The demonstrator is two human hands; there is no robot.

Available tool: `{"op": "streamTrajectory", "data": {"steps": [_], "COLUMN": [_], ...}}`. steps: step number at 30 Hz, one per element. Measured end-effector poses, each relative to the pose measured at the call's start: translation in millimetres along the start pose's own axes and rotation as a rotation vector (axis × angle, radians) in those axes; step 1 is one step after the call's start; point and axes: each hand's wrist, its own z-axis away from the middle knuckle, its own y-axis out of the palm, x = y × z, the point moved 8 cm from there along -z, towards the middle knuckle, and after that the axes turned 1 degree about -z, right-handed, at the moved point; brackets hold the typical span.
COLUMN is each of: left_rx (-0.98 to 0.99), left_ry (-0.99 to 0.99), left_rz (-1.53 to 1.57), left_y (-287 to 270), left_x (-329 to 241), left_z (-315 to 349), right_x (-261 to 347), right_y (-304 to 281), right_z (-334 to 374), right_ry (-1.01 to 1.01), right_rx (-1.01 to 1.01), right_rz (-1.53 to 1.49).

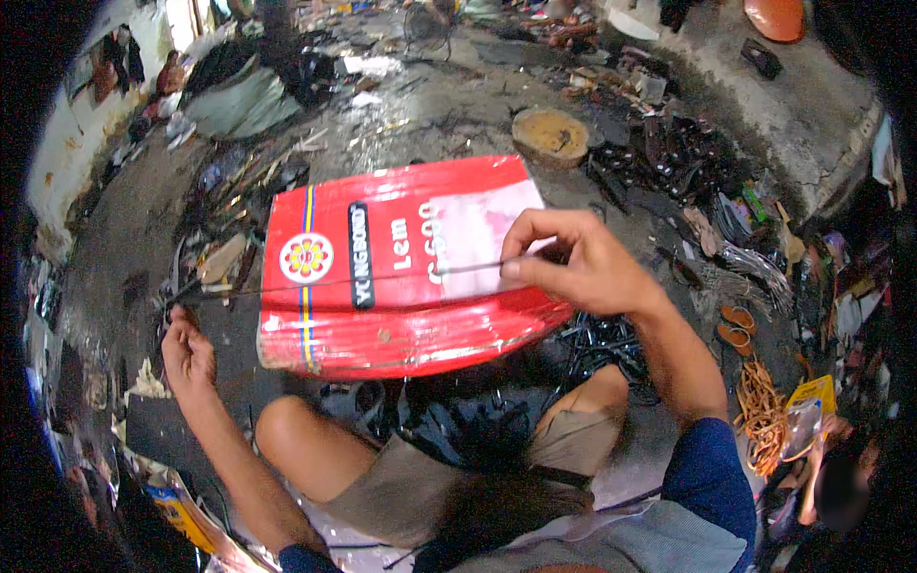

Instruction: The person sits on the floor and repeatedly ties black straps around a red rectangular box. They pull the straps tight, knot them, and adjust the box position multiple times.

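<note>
A thin dark strip (473, 269) stretches across in front of me between my two hands. My right hand (583, 263) pinches its right end between thumb and fingertips, over the right part of a red printed panel (373, 344). At the other end, my left hand (189, 351) is closed around the strip beyond the panel's left edge, its fingertips slightly blurred. The panel has a flower emblem, pale lettering and a creased, glossy lower side. It lies above my crossed legs, and what supports it is hidden. Black glossy material (478, 425) sits between my knees.
A round wooden block (549, 137) stands beyond the panel. Black strips (683, 153) are heaped at its right. Orange sandals (735, 329), a tan strip bundle (759, 411) and a yellow package (812, 396) lie on my right. Scraps and a grey sheet (246, 103) litter the far left.
</note>
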Motion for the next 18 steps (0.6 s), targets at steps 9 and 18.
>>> {"op": "streamTrajectory", "data": {"steps": [9, 18], "left_rx": [-0.604, 0.724], "left_ry": [0.574, 0.252], "left_rz": [-1.133, -1.336], "left_y": [170, 404], "left_x": [17, 295], "left_z": [49, 62], "right_x": [-35, -28], "right_y": [-8, -34], "right_z": [-22, -22], "right_ry": [0.127, 0.009], "right_rx": [-0.007, -0.285], "right_rz": [0.537, 0.725]}}
